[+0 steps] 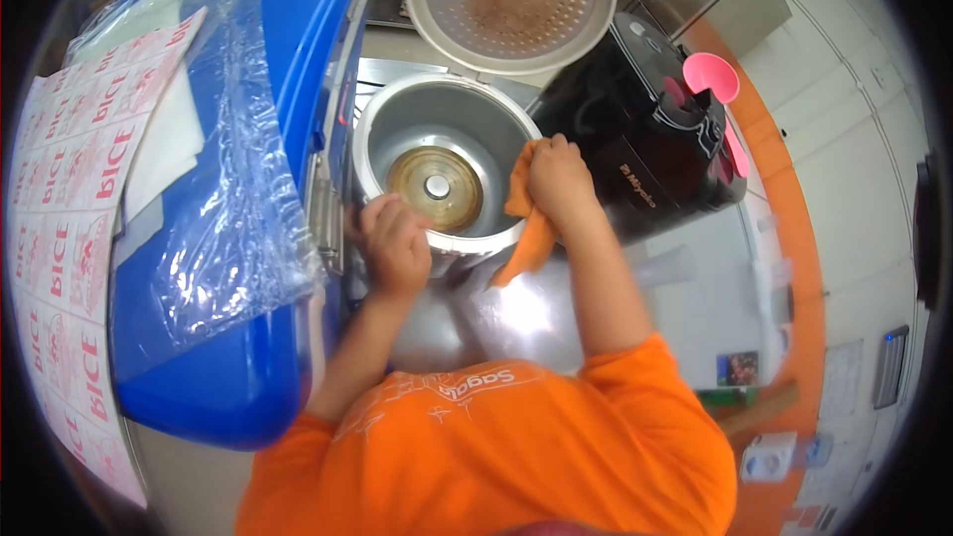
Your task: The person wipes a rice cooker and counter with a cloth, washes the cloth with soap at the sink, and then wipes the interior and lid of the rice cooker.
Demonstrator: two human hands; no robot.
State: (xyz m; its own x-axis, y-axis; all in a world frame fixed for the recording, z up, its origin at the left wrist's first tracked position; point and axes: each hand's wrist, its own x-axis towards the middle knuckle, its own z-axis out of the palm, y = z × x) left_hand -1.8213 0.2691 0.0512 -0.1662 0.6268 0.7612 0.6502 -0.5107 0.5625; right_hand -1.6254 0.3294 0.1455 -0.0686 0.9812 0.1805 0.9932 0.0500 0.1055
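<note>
A: What writing can you read?

B: "Miyako" on the black appliance (pixel 620 134), "RICE" over and over on the printed sheet (pixel 74 174), and "Saga…" on the orange shirt (pixel 496 447), its ending unclear.

A: And the count?

B: One metal cooker (pixel 501 154), one raised lid (pixel 516 0) at its far edge, one orange cloth (pixel 531 243), and at least two pink utensils (pixel 711 77) by the black appliance.

A: The hands?

B: The right hand (pixel 561 181) pinches the cloth over the cooker's right rim — its lower end hangs outside. The left hand (pixel 395 243) is curled at the near-left rim; whether it grips, I cannot tell.

A: Any room?

B: The cooker's inside is open down to a brownish round plate (pixel 437 213). A blue chest (pixel 213 367) stands close on the left, the black appliance just right. Shiny steel (pixel 476 323) lies between cooker and shirt.
</note>
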